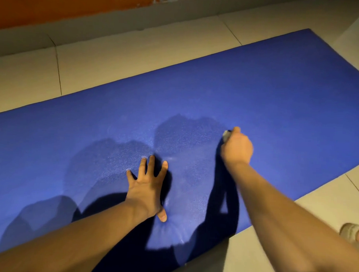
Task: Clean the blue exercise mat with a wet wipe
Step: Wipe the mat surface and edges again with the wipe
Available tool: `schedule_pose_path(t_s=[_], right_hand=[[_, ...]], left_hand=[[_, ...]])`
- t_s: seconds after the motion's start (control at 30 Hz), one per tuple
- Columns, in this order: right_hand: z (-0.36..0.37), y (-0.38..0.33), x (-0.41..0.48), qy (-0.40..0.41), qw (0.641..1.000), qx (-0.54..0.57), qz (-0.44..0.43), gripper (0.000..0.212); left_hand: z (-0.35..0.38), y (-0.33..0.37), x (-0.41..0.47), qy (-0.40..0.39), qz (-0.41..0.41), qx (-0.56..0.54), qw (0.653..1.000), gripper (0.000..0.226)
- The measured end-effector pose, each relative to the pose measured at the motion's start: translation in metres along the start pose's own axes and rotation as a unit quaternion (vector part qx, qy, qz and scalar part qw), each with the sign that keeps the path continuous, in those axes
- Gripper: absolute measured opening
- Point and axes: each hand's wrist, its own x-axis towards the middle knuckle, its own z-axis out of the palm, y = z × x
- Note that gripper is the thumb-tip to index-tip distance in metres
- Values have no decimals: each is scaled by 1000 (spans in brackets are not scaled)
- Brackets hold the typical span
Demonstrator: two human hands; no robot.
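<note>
On the tiled floor (116,62) lies the blue exercise mat (257,87), spread flat and running from lower left to upper right. The left hand (147,187) presses down on its near middle, fingers (152,165) straight and splayed. The right hand (237,147) is further up the mat, curled into a fist round the wet wipe (226,135). Only a small pale wad of the wipe peeps out at the thumb side, touching the mat. Judging from this, wiping is under way. The risks are that so tightly balled a wipe covers little surface and leaves strips unwiped, and that it slips out of the fist on a hard stroke. Soft creases radiate round the left thumb, so a strong push might bunch the mat or slide it across the smooth tiles if the bracing palm lifts. Heavy shadows of the arms also hide which parts are damp. Counted: one mat, one wipe, two hands, and one sandalled foot (352,232) at the right edge.
</note>
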Motion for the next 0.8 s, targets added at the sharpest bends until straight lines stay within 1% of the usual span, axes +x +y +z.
schedule_pose_path(t_s=[0.07,0.1,0.17,0.2,0.23,0.27,0.3,0.37,0.43,0.47,0.53,0.6,0.63,0.7,0.77,0.8], right_hand=[[18,-41,-32,-25,997,34,-60,17],[25,-64,-52,-50,991,50,-114,16],[32,-95,-92,-124,963,49,-235,11],[34,-99,-99,-143,947,42,-286,11],[33,-94,-95,-135,937,28,-321,14],[31,-81,-82,-111,938,15,-327,15],[25,-67,-65,-88,950,4,-301,16],[7,-27,-24,-50,982,-15,-183,14],[-10,4,3,-24,996,-33,-83,5],[-11,9,6,-13,998,-32,-54,2],[0,-7,-6,-5,999,-10,-35,6],[22,-41,-42,-19,996,39,-79,13],[29,-60,-66,-39,990,56,-124,12],[34,-80,-111,-96,965,53,-240,8],[33,-67,-121,-107,936,51,-333,11],[29,-52,-110,-93,930,28,-355,14]], left_hand=[[0,-1,0,4,4,-5,1000,161],[1,-1,0,8,5,-6,1000,161],[1,-3,-2,13,4,-9,1000,160],[2,-3,-2,15,4,-16,1000,159],[2,-4,-3,15,5,-21,1000,158],[3,-4,-4,15,8,-24,1000,158],[3,-5,-4,17,8,-29,999,158],[5,-6,-3,13,6,-43,999,159],[7,-5,-2,12,5,-46,999,161],[7,-4,-1,11,6,-42,999,161],[8,-4,1,10,3,-39,999,162],[8,-4,1,10,3,-38,999,162],[8,-5,2,12,5,-36,999,162],[9,-7,1,16,11,-35,999,160],[9,-8,0,13,17,-37,999,158],[9,-8,0,13,17,-38,999,159]])
